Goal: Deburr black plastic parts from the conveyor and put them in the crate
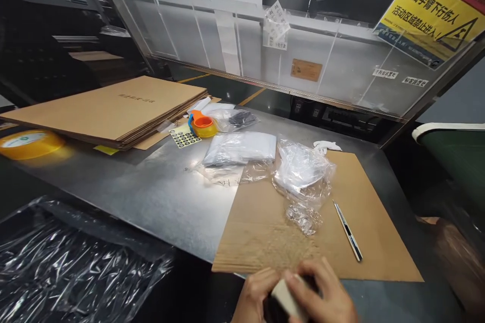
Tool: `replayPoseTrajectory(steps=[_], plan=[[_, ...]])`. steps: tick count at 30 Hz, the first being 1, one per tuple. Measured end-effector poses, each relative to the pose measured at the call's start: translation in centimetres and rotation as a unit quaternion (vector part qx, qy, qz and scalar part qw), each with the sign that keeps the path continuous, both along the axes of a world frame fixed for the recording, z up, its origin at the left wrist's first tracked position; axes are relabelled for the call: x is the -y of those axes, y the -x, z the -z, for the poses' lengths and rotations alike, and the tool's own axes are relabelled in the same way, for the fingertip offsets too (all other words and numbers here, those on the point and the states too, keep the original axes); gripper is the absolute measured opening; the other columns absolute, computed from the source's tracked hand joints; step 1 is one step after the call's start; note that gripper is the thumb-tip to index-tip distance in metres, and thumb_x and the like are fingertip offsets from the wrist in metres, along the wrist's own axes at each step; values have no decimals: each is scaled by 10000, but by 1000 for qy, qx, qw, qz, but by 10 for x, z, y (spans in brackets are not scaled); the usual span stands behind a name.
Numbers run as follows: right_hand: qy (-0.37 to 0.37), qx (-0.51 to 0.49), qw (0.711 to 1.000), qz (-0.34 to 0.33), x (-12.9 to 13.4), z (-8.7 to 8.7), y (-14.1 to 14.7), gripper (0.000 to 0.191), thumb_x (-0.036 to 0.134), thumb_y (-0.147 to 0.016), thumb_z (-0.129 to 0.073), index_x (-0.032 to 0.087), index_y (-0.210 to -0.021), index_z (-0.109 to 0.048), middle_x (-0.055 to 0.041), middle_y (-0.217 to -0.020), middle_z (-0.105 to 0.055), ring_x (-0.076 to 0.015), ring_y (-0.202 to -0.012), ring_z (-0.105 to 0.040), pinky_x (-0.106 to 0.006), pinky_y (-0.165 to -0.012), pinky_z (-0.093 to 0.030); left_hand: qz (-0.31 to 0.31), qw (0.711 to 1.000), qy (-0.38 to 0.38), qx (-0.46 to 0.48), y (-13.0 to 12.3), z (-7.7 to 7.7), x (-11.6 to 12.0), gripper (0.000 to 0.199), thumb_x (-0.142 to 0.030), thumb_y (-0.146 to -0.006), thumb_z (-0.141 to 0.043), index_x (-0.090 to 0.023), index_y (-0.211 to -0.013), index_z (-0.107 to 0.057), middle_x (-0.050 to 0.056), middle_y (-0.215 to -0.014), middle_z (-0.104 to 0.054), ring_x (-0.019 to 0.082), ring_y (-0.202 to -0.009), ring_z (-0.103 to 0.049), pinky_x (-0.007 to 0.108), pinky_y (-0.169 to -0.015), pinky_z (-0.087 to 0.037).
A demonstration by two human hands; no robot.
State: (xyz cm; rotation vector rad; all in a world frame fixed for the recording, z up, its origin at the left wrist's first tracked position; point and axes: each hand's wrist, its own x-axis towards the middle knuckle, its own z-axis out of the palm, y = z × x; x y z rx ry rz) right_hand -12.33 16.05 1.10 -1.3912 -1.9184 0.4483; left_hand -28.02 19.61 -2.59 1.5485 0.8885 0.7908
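Observation:
At the bottom edge, my left hand (254,293) and my right hand (326,290) are closed around a small off-white and black object (287,299). It is blurred and partly covered by my fingers, so its kind cannot be told. Both hands are just in front of a flat cardboard sheet (261,217) on the metal table (162,202). A slim utility knife (347,231) lies on the cardboard, beyond my right hand. Farther back on the sheet sits a crumpled clear plastic bag (303,171) with white material inside.
Beside that bag lies a plastic-wrapped white pack (242,148). Stacked flat cardboard (113,103), a yellow tape roll (32,144), an orange tape dispenser (201,121), a sticker sheet (184,136) and a white glove (326,147) rest around the table. Black plastic (76,262) fills the lower left.

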Motion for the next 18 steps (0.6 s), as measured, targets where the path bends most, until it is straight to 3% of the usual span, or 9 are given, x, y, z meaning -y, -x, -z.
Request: replayPoseTrajectory(steps=[3, 6, 9, 11, 14, 18], plan=[[-71, -5, 996, -45, 1, 5, -11, 393, 250, -812, -553, 268, -1205, -565, -54, -882, -623, -176, -786, -605, -307, -714, -524, 34, 999, -38, 14, 6, -3, 2, 225, -261, -654, -651, -179, -859, -691, 67, -706, -642, 207, -645, -560, 284, -621, -399], [-57, -29, 998, -26, 5, 7, -7, 332, 211, -845, -538, 278, -1165, -591, -24, -790, -612, -139, -687, -605, -223, -625, -523, 44, 998, -28, 24, 5, -1, 4, 120, -229, -718, -591, -171, -752, -690, 69, -669, -643, 202, -626, -569, 294, -630, -415], [-27, -56, 997, -34, 6, 4, 1, 347, 242, -853, -545, 274, -1197, -579, -35, -831, -606, -146, -717, -607, -229, -628, -522, 20, 995, 38, 91, 4, 6, 9, 160, -241, -717, -628, -173, -839, -706, 90, -826, -681, 243, -745, -599, 325, -727, -436], [-17, -106, 993, -59, 5, 5, 2, 406, 282, -871, -520, 266, -1277, -517, -72, -950, -594, -181, -840, -599, -292, -716, -518, -10, 980, 122, 156, 4, 11, 12, 455, -162, -651, -664, -211, -1103, -643, 79, -1083, -653, 285, -914, -592, 352, -832, -420], [6, -215, 976, -46, 5, 19, 1, 407, 335, -893, -499, 288, -1297, -492, -69, -968, -585, -180, -879, -598, -285, -739, -504, -6, 918, 254, 305, 1, 13, 12, 779, -51, -567, -578, -280, -1304, -476, 17, -1317, -528, 311, -1155, -488, 401, -992, -324], [54, -247, 967, -20, 19, 57, 0, 386, 360, -882, -518, 311, -1264, -523, -64, -954, -612, -172, -843, -621, -257, -703, -499, -8, 798, 361, 482, -7, 11, 2, 734, -86, -527, -517, -229, -1247, -539, 32, -1364, -488, 288, -1307, -331, 432, -1087, -183]])
